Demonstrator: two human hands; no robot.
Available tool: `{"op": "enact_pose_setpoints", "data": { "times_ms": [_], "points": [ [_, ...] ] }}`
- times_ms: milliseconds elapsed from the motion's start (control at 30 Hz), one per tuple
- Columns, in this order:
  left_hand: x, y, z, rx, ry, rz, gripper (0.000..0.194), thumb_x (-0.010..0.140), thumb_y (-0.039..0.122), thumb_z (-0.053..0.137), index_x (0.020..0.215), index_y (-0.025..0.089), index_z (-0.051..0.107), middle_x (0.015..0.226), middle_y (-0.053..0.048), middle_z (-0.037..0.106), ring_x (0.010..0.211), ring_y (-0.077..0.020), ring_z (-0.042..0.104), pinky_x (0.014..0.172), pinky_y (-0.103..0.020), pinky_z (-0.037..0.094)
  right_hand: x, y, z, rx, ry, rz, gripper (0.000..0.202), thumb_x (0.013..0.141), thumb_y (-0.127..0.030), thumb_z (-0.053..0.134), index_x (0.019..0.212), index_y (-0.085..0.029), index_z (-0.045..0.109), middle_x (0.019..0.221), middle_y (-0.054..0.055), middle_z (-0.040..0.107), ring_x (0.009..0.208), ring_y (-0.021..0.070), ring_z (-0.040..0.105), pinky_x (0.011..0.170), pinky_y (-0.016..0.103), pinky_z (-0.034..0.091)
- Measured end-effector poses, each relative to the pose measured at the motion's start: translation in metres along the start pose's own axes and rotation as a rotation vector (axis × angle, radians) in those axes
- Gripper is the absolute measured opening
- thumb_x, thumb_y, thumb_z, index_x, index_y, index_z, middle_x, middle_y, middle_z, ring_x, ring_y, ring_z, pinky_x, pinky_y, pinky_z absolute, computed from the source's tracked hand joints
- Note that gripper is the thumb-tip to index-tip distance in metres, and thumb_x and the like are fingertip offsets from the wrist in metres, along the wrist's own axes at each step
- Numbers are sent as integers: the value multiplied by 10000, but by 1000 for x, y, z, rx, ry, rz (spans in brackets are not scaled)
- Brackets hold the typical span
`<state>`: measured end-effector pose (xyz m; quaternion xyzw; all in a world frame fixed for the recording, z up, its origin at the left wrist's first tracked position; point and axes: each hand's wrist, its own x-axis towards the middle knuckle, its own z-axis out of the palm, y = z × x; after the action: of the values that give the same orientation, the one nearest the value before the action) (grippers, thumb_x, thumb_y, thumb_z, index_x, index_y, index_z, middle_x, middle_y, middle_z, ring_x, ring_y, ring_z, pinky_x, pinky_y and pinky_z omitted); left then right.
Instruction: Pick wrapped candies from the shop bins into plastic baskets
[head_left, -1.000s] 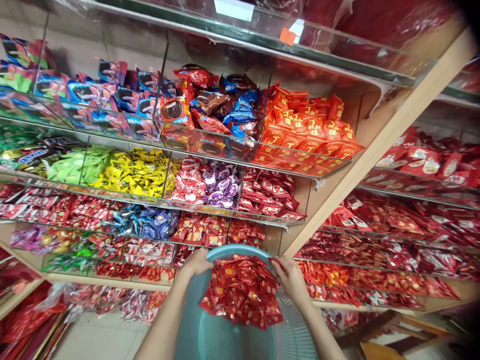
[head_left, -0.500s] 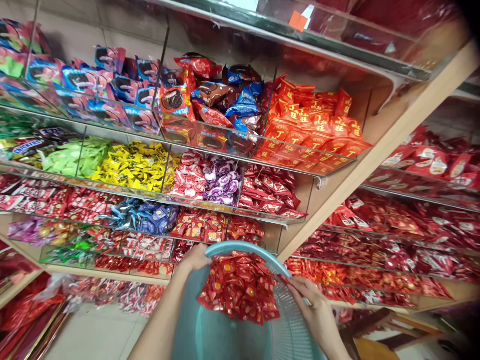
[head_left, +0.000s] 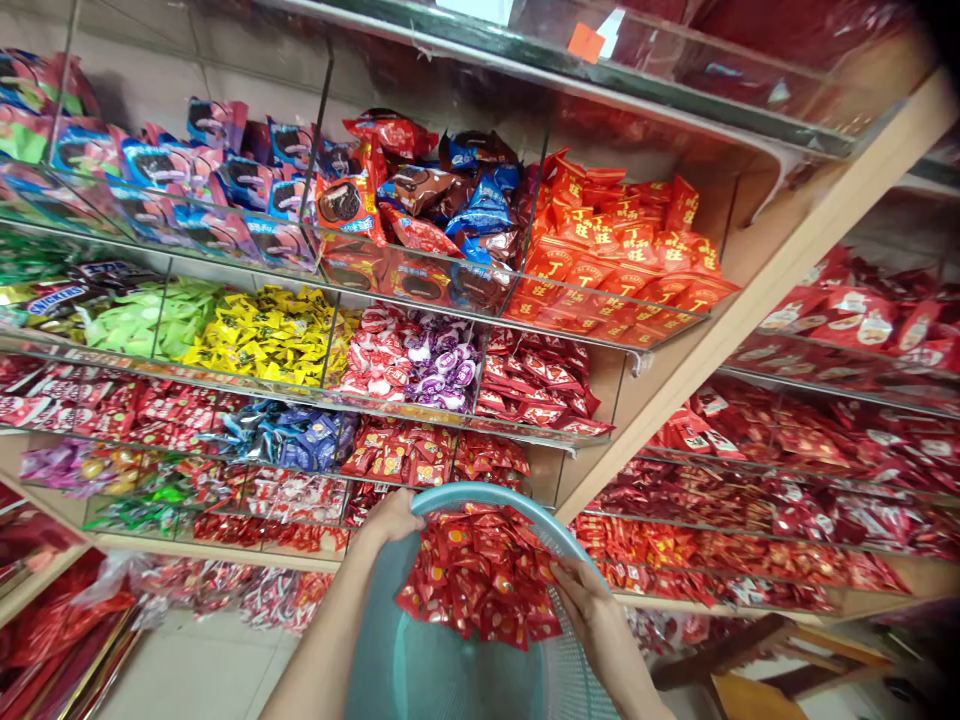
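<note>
A wooden shelving unit with clear-fronted shelves spans the scene, its pale upright slanting down from far right toward the middle; more shelves of red packets stand to the right of it. Pale tiled floor shows at near left. A round blue-green plastic basket, its right wall perforated, is tilted at near centre with its mouth facing the viewer and its far rim just in front of the lower shelves. On the shelves, orange-red packets with yellow print fill the upper right compartment, and yellow wrapped pieces lie lower on the left, beside pale green ones. Inside the basket, against its far part, sits a heap of small red packets, with bare basket on the near side. The right hand reaches over the basket's right side, fingers partly bent and close together at the heap's right edge; whether it grips a packet cannot be told. The left hand is closed on the rim at far left. A small orange tag is on the top shelf edge.
</note>
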<state>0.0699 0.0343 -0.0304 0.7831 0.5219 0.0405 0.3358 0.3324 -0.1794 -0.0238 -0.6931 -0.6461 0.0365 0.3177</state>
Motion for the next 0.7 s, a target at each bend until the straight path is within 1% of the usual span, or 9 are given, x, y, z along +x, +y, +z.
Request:
{"op": "enact_pose_setpoints", "data": {
  "times_ms": [67, 100, 233, 367, 433, 500, 567, 633, 700],
  "points": [
    [0, -1, 0, -4, -4, 10, 178, 580, 284, 574, 719, 186, 627, 609, 24, 584, 557, -108, 530, 485, -179, 322, 2, 2, 3, -54, -74, -11, 303, 855, -306, 383, 1011, -232, 633, 1039, 78, 590, 941, 197, 584, 825, 292, 486],
    [0, -1, 1, -8, -6, 18, 179, 581, 280, 574, 724, 188, 631, 614, 24, 589, 560, -107, 532, 486, -178, 320, 2, 3, 5, -82, -88, -8, 310, 857, -296, 372, 1025, -237, 626, 1052, 77, 587, 955, 204, 579, 840, 306, 481],
    [1, -2, 3, -10, -6, 3, 202, 582, 281, 583, 751, 191, 646, 617, 23, 599, 553, -104, 533, 483, -178, 313, 3, 1, 15, -230, -60, 18, 311, 848, -283, 367, 1020, -253, 625, 1060, 66, 591, 968, 214, 577, 863, 312, 469],
    [0, -1, 3, 5, -3, -11, 213, 579, 292, 588, 754, 183, 643, 634, 10, 613, 564, -120, 549, 476, -186, 321, 2, -5, 29, -394, -42, 42, 335, 840, -239, 335, 1025, -220, 613, 1072, 97, 579, 908, 211, 597, 775, 297, 488],
    [0, -1, 2, 9, -1, 4, 212, 583, 293, 585, 755, 182, 642, 652, 5, 621, 578, -125, 556, 486, -190, 332, 0, -10, 31, -438, -57, 48, 347, 824, -228, 342, 1066, -203, 589, 1108, 117, 556, 900, 221, 599, 759, 314, 486],
    [-1, -1, 2, 12, -8, 18, 207, 586, 291, 580, 748, 179, 643, 656, 6, 623, 585, -122, 554, 498, -189, 339, -3, -15, 25, -437, -61, 41, 359, 806, -234, 364, 1103, -202, 564, 1149, 119, 534, 938, 232, 585, 772, 324, 480],
    [0, -2, 2, 11, -15, 22, 208, 587, 292, 578, 746, 175, 645, 653, 6, 620, 586, -118, 549, 500, -186, 339, -6, -15, 12, -403, -40, 47, 372, 797, -257, 377, 1126, -206, 544, 1168, 109, 526, 972, 237, 570, 787, 334, 476],
    [1, -3, 2, 2, -13, 23, 215, 585, 291, 579, 751, 173, 647, 649, 6, 615, 582, -118, 545, 494, -185, 335, -6, -8, -5, -359, 5, 98, 371, 794, -304, 390, 1115, -204, 547, 1150, 107, 541, 972, 250, 566, 800, 367, 470],
    [2, -4, 3, -11, -16, 25, 219, 583, 285, 580, 757, 173, 650, 636, 10, 607, 567, -115, 538, 490, -184, 332, -4, 8, -20, -292, 70, 202, 359, 787, -378, 416, 1054, -200, 577, 1089, 109, 580, 961, 267, 567, 819, 404, 457]
  ]
}}
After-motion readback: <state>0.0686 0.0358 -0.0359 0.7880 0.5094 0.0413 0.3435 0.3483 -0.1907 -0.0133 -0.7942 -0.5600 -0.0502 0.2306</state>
